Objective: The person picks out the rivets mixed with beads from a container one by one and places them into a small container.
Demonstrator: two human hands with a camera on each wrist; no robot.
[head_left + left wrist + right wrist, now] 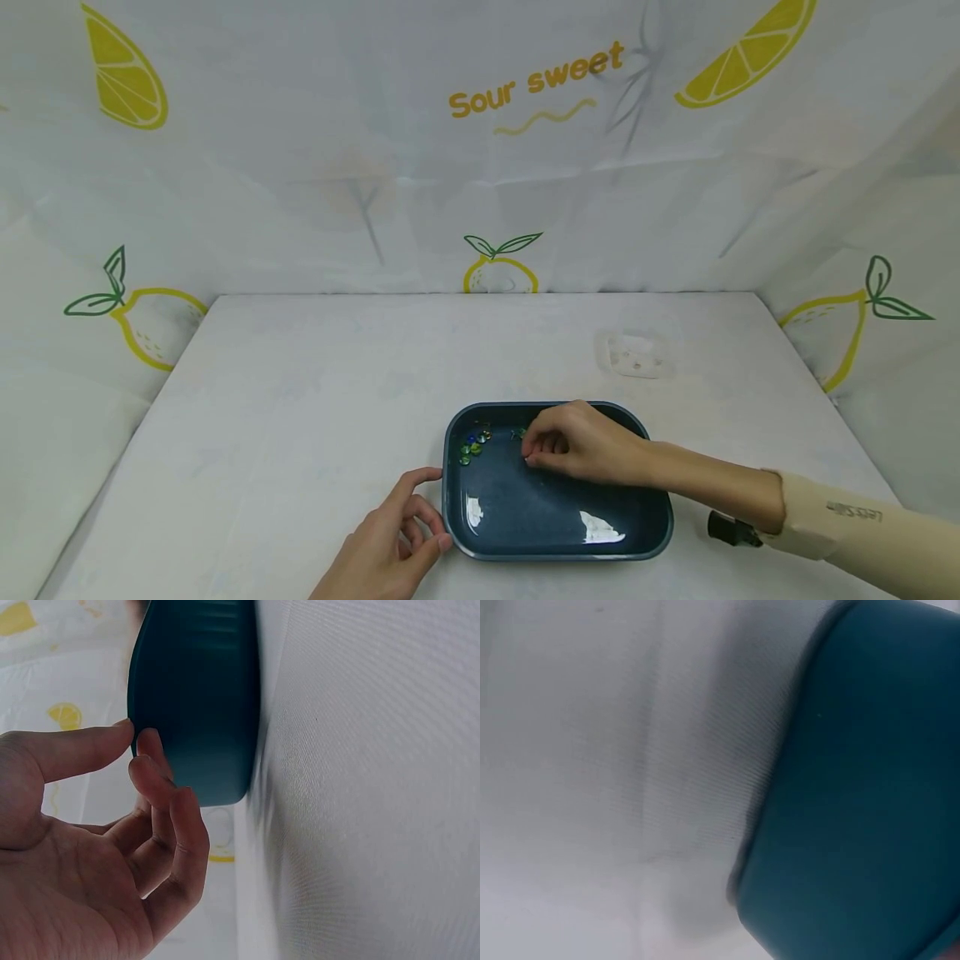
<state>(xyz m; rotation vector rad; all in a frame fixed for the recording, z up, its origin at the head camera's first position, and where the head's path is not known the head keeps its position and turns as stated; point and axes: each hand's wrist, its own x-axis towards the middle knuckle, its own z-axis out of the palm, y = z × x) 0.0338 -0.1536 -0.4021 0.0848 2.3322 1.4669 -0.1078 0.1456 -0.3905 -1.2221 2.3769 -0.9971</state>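
A dark blue rectangular tray [555, 521] lies on the table in the head view. Several small glass marbles [476, 448], green, yellow and blue, sit together in its far left part, and another marble [517, 433] is beside the right hand's fingers. My left hand [386, 542] holds the tray's left edge; in the left wrist view its thumb touches the rim, with curled fingers by the outer wall. Inside the tray, my right hand [581, 442] has its fingers bent and fingertips close together low over the floor; whether anything is between them is hidden. The right wrist view shows the tray's outer wall [855, 787].
A small clear plastic container [636, 356] stands behind the tray to the right. The white table [262, 400] ends at a printed cloth backdrop [337, 150]. A black device [731, 530] hangs under the right wrist, beside the tray's right edge.
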